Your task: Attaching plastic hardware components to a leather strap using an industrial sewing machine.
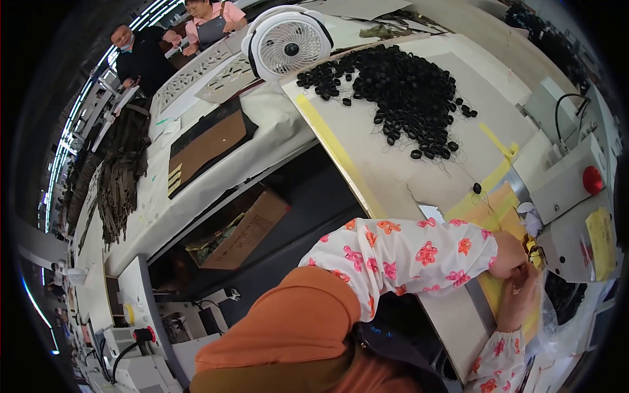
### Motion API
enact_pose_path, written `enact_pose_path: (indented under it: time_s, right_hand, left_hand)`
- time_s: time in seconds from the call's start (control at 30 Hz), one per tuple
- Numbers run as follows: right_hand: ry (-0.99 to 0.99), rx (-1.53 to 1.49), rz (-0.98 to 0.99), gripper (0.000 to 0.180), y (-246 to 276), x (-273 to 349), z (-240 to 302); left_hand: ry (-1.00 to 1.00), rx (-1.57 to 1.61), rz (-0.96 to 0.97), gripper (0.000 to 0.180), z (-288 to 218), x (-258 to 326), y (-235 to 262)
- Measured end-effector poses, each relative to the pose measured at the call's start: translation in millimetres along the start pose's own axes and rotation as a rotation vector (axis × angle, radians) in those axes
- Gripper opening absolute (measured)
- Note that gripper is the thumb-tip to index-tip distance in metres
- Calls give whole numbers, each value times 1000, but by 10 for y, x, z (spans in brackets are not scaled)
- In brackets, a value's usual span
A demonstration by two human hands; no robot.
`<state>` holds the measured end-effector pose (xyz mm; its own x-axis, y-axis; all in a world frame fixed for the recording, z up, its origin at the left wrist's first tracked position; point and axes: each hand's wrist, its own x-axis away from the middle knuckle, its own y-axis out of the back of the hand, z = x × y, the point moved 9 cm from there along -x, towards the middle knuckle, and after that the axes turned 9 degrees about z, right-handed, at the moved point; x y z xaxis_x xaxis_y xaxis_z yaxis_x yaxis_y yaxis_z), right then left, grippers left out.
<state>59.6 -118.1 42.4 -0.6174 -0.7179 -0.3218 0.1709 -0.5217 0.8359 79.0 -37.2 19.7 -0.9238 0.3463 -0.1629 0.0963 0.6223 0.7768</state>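
Note:
My left hand [510, 254], at the end of a flowered sleeve, reaches across to the right with its fingers curled on a small dark and yellow piece [534, 251] at the grey machine [569, 187]. Just below it, my right hand [517, 298] has its fingertips up against the same spot; its grip is hidden. Both hands rest over a yellow pad [493, 209] on the beige worktop [393, 170]. A big heap of black loops [401, 85] lies farther back, and one loose loop [477, 188] sits near the pad.
The machine has a red knob [591, 179] and a yellow tag [601, 242]. A white fan [287, 42] stands at the back. An open cardboard box [246, 229] sits below the tables. Brown straps [121, 177] hang at left. Two people [141, 56] stand at the far left.

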Motion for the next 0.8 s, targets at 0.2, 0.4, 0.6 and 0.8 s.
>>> enact_pose_path:
  time_s: [0.2,0.4,0.6,0.8]
  right_hand:
    - [-3,45,1,30,81,-67,60]
    - [-111,-296,-167,19,176,-175,-247]
    - [-312,-518,-173,15,164,-55,-543]
    - [-302,-402,-216,13,157,-55,-556]
  left_hand:
    - [-31,-12,16,17,-53,-38,68]
    - [63,63,-46,27,115,-53,223]
    - [94,141,14,24,108,-60,112]
    - [123,12,-93,20,108,-73,143]
